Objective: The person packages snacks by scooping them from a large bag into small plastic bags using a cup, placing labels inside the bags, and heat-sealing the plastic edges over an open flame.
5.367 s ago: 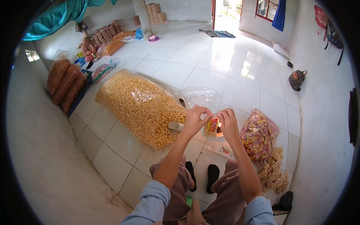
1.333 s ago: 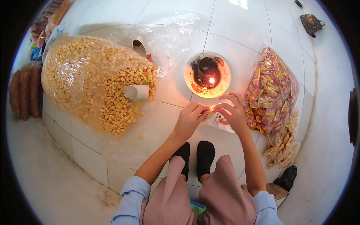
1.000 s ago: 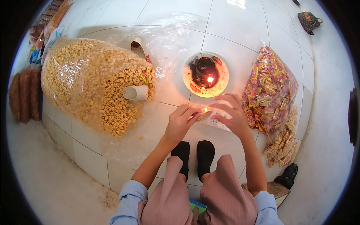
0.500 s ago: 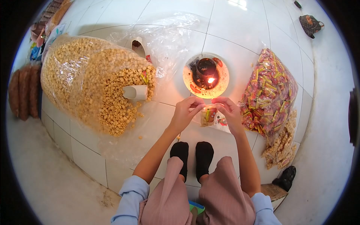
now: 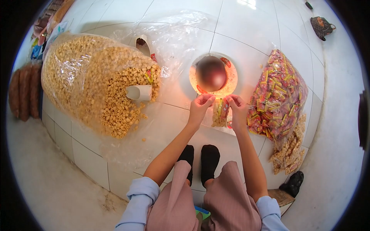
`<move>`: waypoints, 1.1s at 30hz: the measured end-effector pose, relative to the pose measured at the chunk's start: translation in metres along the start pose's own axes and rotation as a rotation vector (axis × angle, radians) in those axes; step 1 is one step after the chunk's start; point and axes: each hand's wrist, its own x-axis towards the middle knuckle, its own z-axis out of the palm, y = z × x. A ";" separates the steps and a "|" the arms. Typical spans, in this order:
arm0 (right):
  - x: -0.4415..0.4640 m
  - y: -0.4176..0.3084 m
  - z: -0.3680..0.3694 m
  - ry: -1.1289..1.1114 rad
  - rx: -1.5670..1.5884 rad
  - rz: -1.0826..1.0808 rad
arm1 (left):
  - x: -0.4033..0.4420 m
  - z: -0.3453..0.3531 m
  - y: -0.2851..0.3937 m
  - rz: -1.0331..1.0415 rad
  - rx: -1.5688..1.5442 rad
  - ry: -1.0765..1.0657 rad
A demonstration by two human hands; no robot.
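A small clear snack bag (image 5: 220, 114) hangs between my hands, with ring snacks and a red and yellow packet inside. My left hand (image 5: 202, 106) pinches one top corner of it, and my right hand (image 5: 237, 107) pinches the other. The bag's top edge is at the near rim of a round plate (image 5: 232, 75), which glows orange. A dark round thing on the plate is blurred, and the flame itself cannot be made out. Left of my hands, a white scoop (image 5: 139, 92) lies on ring snacks at the mouth of a large clear sack (image 5: 84, 77).
A bag of red and yellow packets (image 5: 277, 96) lies at the right, with a heap of filled small bags (image 5: 290, 148) below it. Another scoop (image 5: 143, 46) and clear plastic sheeting lie beyond the sack. A black bag (image 5: 293, 184) is at the lower right.
Since the half-second-old frame, both hands have moved slightly up toward the plate with the small bag. Earlier, my left hand held it while my right fingers were apart. The flame was visible then.
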 end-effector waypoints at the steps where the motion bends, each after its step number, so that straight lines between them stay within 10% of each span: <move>1: 0.000 -0.001 0.001 0.009 -0.019 -0.003 | 0.001 -0.002 -0.005 0.006 -0.026 0.011; 33: 0.064 0.028 0.007 0.092 -0.123 0.025 | 0.048 0.008 -0.027 0.027 0.107 0.310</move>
